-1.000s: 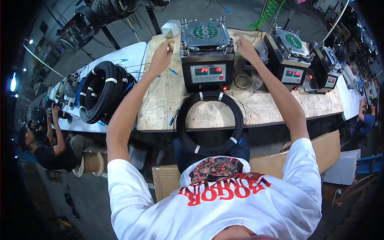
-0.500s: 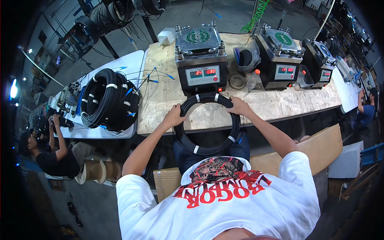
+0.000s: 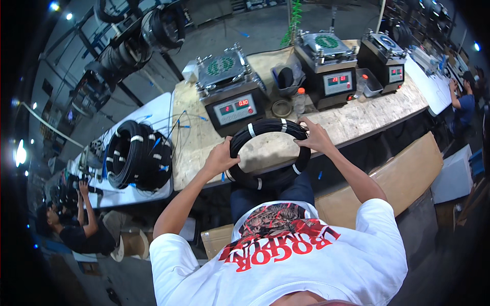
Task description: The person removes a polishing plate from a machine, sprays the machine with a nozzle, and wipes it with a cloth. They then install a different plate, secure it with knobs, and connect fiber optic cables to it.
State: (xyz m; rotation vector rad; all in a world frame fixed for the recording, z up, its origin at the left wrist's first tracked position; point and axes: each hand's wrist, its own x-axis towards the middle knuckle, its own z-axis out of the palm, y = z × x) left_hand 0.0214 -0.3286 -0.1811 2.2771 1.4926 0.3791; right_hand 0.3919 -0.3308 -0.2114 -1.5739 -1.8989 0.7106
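We hold a black coil (image 3: 268, 127) over the front edge of the table (image 3: 365, 113).
Our left hand (image 3: 220, 158) curls closed round its left side, our right hand (image 3: 316, 136) its upper right, just before the left machine (image 3: 230, 110).

Noted on wooden surface (image 3: 367, 113), toward right: two machines (image 3: 338, 80) with red digits; orange-capped bottle (image 3: 299, 103) just beside round dish or roll (image 3: 281, 116), cannot tell which; tub (image 3: 300, 81) behind. Green hose (image 3: 295, 23) upright past far edge. Far left: co-worker (image 3: 84, 237), dark top, near spool (image 3: 132, 245). Far right: second co-worker (image 3: 466, 101), blue top, by white table (image 3: 431, 97). Low right: cardboard (image 3: 383, 176), white box (image 3: 452, 174).
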